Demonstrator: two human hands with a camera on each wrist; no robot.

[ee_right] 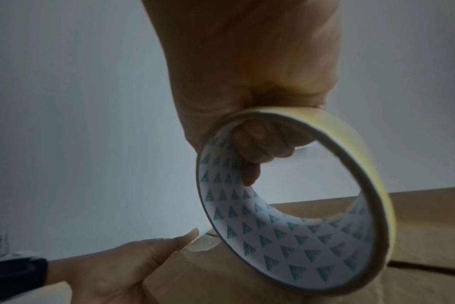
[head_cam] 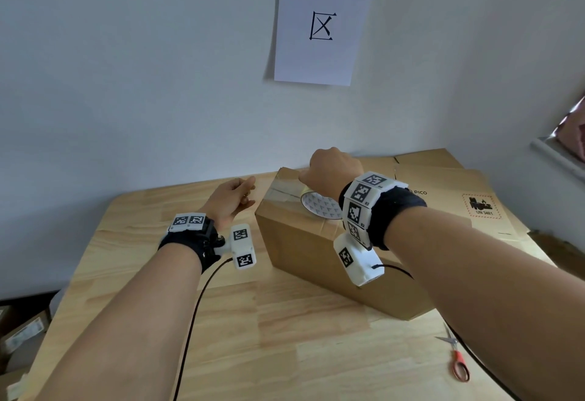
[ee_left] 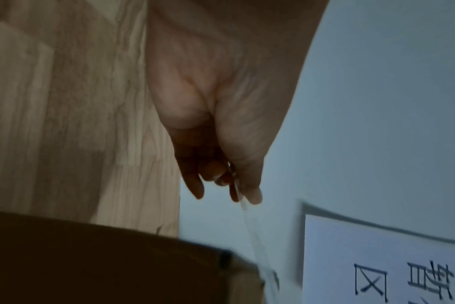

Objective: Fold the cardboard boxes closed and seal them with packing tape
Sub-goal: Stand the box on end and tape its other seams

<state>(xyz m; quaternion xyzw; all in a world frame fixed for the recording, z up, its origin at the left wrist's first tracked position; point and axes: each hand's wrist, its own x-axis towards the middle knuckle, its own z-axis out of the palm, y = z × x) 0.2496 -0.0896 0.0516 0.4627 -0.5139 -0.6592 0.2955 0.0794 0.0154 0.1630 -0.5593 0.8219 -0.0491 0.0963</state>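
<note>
A closed brown cardboard box (head_cam: 316, 252) stands on the wooden table (head_cam: 142, 305), with clear tape along its top seam. My right hand (head_cam: 332, 169) hovers over the box's far end and grips a tape roll (head_cam: 319, 207). The right wrist view shows its fingers (ee_right: 262, 144) hooked through the roll (ee_right: 286, 236), whose white core bears blue triangles. My left hand (head_cam: 235, 198) is just left of the box's far corner. Its thumb and fingers (ee_left: 237, 185) pinch a clear tape strip (ee_left: 249, 226) that runs down to the box corner (ee_left: 242, 273).
Red-handled scissors (head_cam: 456, 356) lie on the table at the front right. Flattened cardboard sheets (head_cam: 449, 191) are stacked behind the box to the right. A paper sign (head_cam: 319, 20) hangs on the wall close behind. Cardboard boxes (head_cam: 22, 331) sit on the floor left of the table.
</note>
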